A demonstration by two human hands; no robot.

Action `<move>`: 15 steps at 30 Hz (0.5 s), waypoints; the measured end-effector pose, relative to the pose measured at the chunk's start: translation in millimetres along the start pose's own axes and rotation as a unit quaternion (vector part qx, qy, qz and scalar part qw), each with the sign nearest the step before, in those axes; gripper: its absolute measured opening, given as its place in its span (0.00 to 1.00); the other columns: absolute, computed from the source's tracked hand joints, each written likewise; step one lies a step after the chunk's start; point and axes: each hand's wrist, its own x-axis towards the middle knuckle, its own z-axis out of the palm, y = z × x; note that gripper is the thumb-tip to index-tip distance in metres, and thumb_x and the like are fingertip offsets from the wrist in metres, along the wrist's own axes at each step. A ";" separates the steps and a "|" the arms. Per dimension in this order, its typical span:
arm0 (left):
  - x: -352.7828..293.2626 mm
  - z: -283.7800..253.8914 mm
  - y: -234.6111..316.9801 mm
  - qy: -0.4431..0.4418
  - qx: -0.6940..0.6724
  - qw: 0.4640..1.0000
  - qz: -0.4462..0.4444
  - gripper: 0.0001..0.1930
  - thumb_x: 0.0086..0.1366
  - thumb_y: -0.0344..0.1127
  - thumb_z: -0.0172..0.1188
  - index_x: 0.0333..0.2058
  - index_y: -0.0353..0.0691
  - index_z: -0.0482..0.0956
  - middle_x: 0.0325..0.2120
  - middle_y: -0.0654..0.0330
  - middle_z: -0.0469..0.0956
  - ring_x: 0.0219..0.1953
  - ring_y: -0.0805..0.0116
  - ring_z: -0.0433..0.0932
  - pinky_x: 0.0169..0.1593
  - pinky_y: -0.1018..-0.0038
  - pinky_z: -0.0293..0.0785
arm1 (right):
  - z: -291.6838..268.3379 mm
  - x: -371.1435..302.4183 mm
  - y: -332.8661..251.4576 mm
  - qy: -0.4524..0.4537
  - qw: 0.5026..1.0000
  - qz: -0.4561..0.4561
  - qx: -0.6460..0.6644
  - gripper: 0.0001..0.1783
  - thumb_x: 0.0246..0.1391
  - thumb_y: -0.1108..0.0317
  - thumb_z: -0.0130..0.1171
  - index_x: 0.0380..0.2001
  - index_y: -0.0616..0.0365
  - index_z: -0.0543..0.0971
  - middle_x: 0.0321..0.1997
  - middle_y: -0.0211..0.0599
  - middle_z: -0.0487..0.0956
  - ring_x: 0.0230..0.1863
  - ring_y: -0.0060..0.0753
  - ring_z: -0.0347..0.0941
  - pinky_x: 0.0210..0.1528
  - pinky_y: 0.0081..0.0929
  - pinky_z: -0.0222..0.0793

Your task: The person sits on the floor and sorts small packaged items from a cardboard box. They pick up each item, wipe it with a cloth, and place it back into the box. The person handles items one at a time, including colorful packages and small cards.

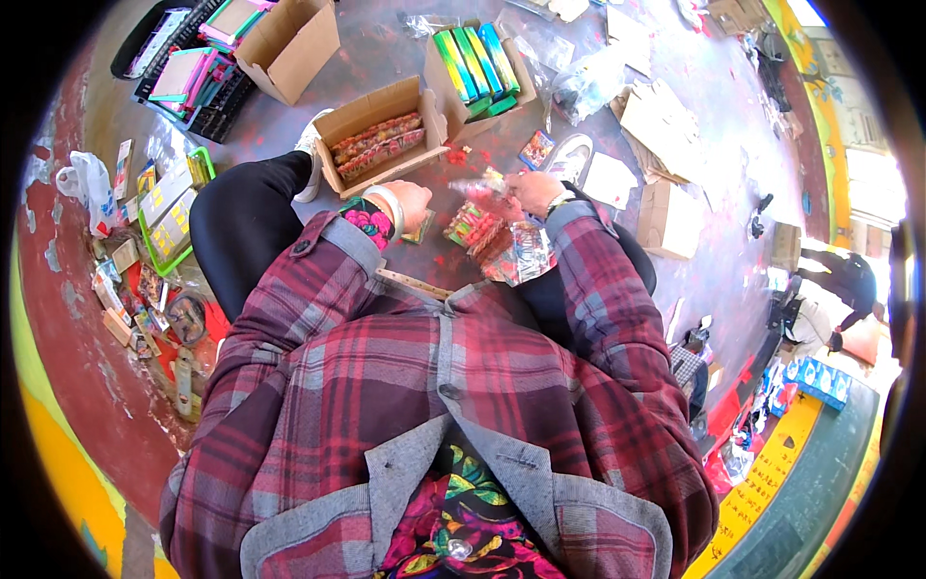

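Note:
My right hand pinches a clear plastic packet, which hangs to the left of its fingers. Below it lies a pile of small red and green packets and a shiny clear bag by my right leg. My left hand is curled, back upward, just in front of a cardboard box that holds rows of red-brown packets. A small green packet shows right beneath the left hand; the fingertips are hidden, so what they grip is unclear.
A carton of green, yellow and blue boxes stands ahead. Far left are an open carton, a black crate and a green basket. Flattened cardboard and a brown box lie right. Another person bends at far right.

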 end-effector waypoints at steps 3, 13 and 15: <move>5.1 5.1 -12.1 0.100 -0.063 0.993 0.031 0.17 0.56 0.42 0.52 0.40 0.37 0.74 0.34 0.46 0.76 0.40 0.48 0.74 0.45 0.61 0.69 | -19.8 -16.8 4.7 0.097 0.990 -0.024 0.097 0.08 0.48 0.64 0.50 0.32 0.53 0.74 0.29 0.46 0.76 0.34 0.50 0.73 0.34 0.39 0.68; 10.5 -6.8 -1.5 -0.036 -0.853 0.476 0.210 0.30 0.61 0.51 0.51 0.56 0.38 0.58 0.53 0.58 0.65 0.54 0.67 0.65 0.58 0.70 0.60 | -82.7 -69.5 -28.1 0.047 0.683 -0.105 0.721 0.17 0.54 0.71 0.51 0.47 0.64 0.70 0.44 0.32 0.75 0.45 0.25 0.70 0.49 0.21 0.63; -11.2 -19.5 15.5 -0.108 -0.878 0.375 0.278 0.31 0.61 0.52 0.51 0.56 0.37 0.58 0.55 0.58 0.62 0.56 0.66 0.63 0.59 0.68 0.59 | -92.3 -73.1 -53.4 0.031 0.613 -0.123 0.780 0.19 0.54 0.71 0.51 0.49 0.64 0.68 0.45 0.33 0.74 0.45 0.25 0.70 0.49 0.21 0.63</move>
